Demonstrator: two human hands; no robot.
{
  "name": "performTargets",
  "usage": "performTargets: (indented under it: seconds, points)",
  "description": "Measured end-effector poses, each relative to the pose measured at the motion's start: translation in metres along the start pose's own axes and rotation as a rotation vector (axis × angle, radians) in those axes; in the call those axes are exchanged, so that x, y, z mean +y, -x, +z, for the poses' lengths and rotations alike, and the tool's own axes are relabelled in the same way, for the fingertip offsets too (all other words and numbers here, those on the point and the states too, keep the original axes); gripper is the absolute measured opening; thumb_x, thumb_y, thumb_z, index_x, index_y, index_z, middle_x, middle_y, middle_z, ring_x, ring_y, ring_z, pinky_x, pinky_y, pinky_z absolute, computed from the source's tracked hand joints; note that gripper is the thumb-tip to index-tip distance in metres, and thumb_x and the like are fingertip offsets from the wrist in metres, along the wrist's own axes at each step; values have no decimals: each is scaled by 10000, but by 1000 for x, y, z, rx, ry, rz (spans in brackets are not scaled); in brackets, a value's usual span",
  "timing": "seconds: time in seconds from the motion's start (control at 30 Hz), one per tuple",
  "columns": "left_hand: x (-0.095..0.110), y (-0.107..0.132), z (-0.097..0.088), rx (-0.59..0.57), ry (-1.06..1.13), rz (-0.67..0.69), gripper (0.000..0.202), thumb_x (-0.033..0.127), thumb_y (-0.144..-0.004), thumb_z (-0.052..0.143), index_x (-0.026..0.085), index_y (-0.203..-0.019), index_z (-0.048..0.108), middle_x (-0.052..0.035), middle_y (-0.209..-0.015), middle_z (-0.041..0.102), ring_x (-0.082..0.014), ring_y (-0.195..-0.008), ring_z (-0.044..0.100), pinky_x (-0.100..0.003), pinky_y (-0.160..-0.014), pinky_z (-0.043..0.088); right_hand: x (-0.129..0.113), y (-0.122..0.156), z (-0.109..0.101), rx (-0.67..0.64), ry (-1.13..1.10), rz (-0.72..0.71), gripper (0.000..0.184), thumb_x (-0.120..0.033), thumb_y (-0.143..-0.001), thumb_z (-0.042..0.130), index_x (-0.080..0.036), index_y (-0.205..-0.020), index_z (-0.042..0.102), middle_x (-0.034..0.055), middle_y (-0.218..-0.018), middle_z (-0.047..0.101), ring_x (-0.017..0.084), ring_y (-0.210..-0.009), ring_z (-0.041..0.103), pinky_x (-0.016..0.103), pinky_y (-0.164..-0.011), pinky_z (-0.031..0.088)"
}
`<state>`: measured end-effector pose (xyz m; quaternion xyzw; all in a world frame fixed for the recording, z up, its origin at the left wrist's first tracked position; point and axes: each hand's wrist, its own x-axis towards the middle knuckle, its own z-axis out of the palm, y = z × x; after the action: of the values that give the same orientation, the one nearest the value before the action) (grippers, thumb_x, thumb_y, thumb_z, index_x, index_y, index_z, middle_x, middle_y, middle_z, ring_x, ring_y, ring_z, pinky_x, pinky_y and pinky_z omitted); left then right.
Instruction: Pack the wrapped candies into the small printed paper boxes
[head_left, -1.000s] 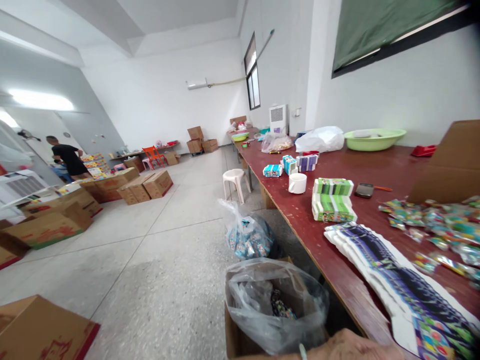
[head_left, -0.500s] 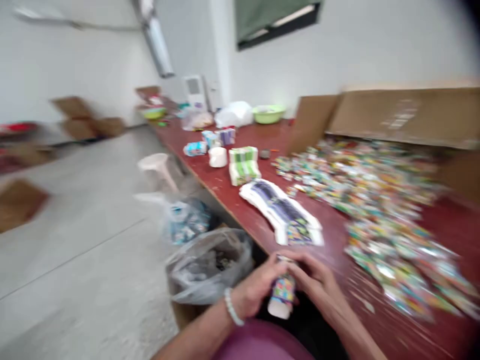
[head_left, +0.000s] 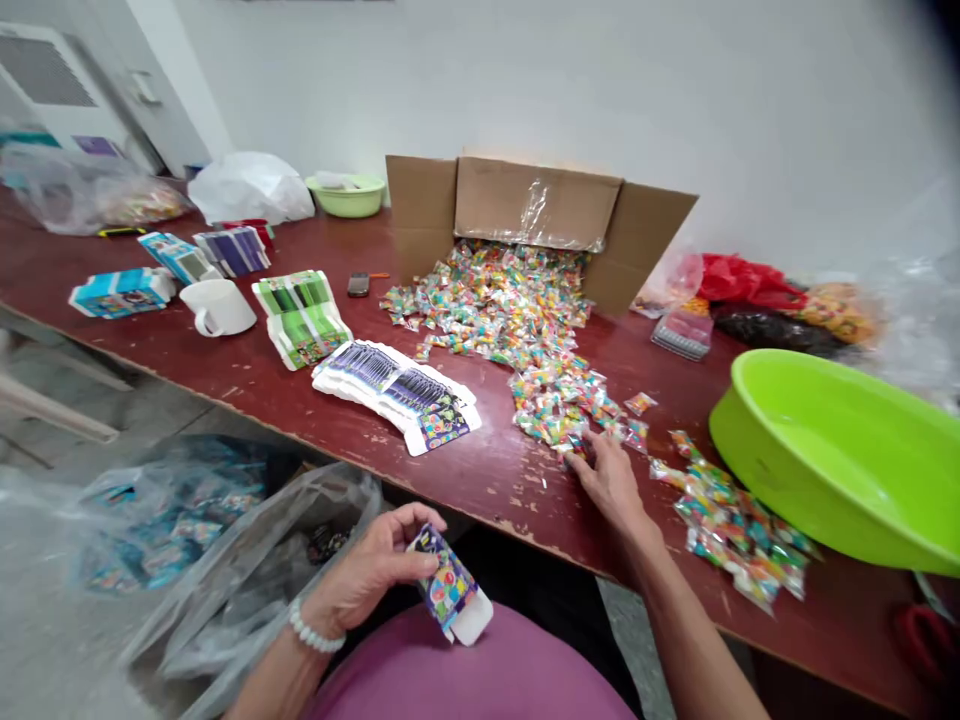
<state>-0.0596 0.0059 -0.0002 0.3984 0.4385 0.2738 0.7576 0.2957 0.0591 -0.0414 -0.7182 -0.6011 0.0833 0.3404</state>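
My left hand point(head_left: 375, 562) grips a small purple carton point(head_left: 448, 588) printed with colourful balls, thumb on its front. The carton is tilted, and its white end flap points down toward my lap. My right hand point(head_left: 611, 482) reaches onto the table, fingers apart, touching the near edge of a heap of small wrapped candies point(head_left: 502, 310). The heap spills from a cardboard box point(head_left: 536, 200) lying on its side. Between my hands and the heap, a fanned row of flat purple cartons point(head_left: 397, 385) lies on the table, beside a stack of green cartons point(head_left: 304, 318).
A large green basin point(head_left: 840, 450) stands at the right, with loose candies point(head_left: 739, 530) beside it. A white mug point(head_left: 217, 307) and blue cartons point(head_left: 124, 292) are at the left. Below the table's front edge hangs an open grey plastic bag point(head_left: 255, 590). Red-handled scissors point(head_left: 926, 640) lie bottom right.
My view has swung right. My right hand has left the carton and moved out to the candies; my left hand keeps the carton.
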Motion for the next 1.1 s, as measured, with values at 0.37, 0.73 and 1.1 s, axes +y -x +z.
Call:
performTargets:
  seconds: [0.37,0.73,1.1]
  points:
    - [6,24,-31,-282,-557,-123,307,227,-652,681,201,-957,664,10,-888,639,-175,-823,546,-244,-699,427,-38,-13,20,-96,-811,326,469,-423,-611,793,-145,-969,667,-25,-699,583,124,-580,499,271,-571,422]
    - [26,-9,27,-143,-100,19,487,167,-717,564,173,-1197,483,-27,-845,656,-147,-648,649,-259,-636,458,-133,23,-1,-309,-1155,259,355,-406,-701,820,-205,-931,637,-17,-753,614,106,-600,539,223,-553,476]
    - [24,-6,41,-46,81,91,421,259,-774,591,175,-1182,527,-17,-749,661,-138,-567,613,-238,-540,483,-150,60,15,-429,-884,-16,244,-436,-869,671,-207,-814,734,49,-953,665,190,-878,620,308,-799,494]
